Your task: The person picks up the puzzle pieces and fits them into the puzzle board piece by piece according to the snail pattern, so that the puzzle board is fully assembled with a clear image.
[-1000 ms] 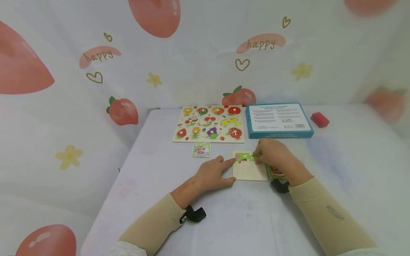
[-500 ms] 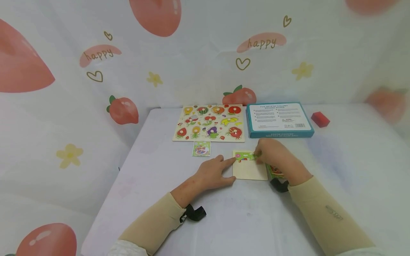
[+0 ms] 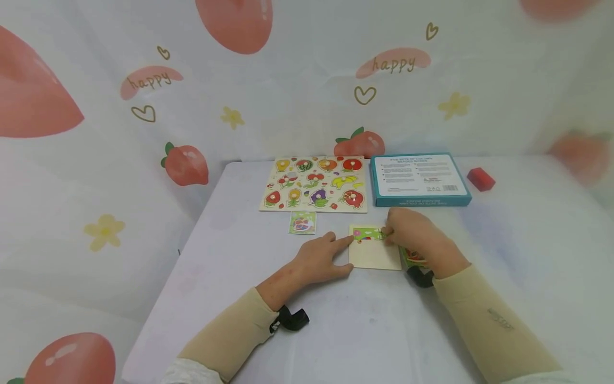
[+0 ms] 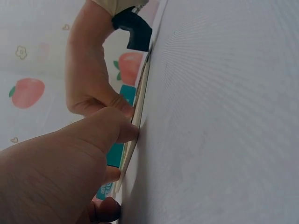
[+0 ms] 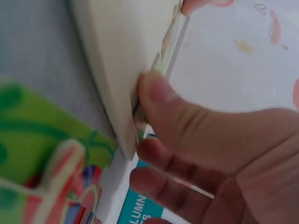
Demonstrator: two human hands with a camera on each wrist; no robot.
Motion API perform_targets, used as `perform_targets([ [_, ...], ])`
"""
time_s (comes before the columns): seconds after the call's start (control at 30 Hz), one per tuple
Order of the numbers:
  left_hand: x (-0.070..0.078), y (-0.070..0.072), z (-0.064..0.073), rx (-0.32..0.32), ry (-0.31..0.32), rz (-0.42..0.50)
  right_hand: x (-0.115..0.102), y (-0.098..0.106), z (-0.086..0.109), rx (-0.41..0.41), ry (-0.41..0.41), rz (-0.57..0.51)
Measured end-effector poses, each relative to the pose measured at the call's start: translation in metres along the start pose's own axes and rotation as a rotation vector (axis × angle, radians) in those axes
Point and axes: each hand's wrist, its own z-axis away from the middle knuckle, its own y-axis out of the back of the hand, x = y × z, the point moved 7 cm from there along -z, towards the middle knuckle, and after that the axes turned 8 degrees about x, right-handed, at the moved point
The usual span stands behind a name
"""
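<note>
A small pale wooden puzzle board [image 3: 376, 256] lies on the table, with a strip of coloured picture pieces [image 3: 368, 234] along its far side and bare wood nearer. My left hand [image 3: 316, 261] touches the board's left side, index finger and thumb stretched out and spread apart. At the far right corner, my right hand [image 3: 414, 232] pinches a puzzle piece [image 5: 140, 120] between thumb and index finger; most of that piece is hidden. Right of the board, partly under the right hand, is a green picture [image 3: 415, 258] with red and striped shapes [image 5: 70, 172].
A fruit peg puzzle [image 3: 314, 184] lies at the back. Beside it are a teal and white box [image 3: 420, 180] and a red block [image 3: 481, 179]. A small square picture card [image 3: 303, 223] sits in front of the fruit puzzle. A printed cloth [image 3: 288, 80] hangs behind.
Both hands stay at the board with almost no movement. The whole head view shifts very slightly. The row of pieces looks the same.
</note>
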Motion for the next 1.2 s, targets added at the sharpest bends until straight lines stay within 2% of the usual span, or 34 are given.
perform_targets([
  [0.2, -0.001, 0.0, 0.0, 0.002, 0.006, 0.001, 0.008, -0.002, -0.001, -0.034, -0.019, -0.066],
  [0.33, -0.003, 0.0, 0.001, 0.01, 0.013, 0.01, 0.008, 0.0, -0.002, -0.01, -0.055, -0.06],
  [0.6, -0.003, -0.001, 0.001, 0.011, 0.009, 0.025, 0.007, 0.003, 0.0, 0.044, -0.007, -0.034],
  [0.9, 0.0, -0.002, 0.0, 0.001, -0.006, 0.025, 0.012, 0.003, 0.002, 0.045, -0.006, -0.117],
  [1.07, 0.0, -0.003, -0.001, 0.005, -0.013, 0.023, 0.02, 0.013, 0.006, 0.073, -0.024, -0.129],
  [1.2, -0.001, -0.002, -0.001, 0.01, -0.011, 0.014, 0.03, 0.022, 0.011, 0.052, -0.035, -0.152],
])
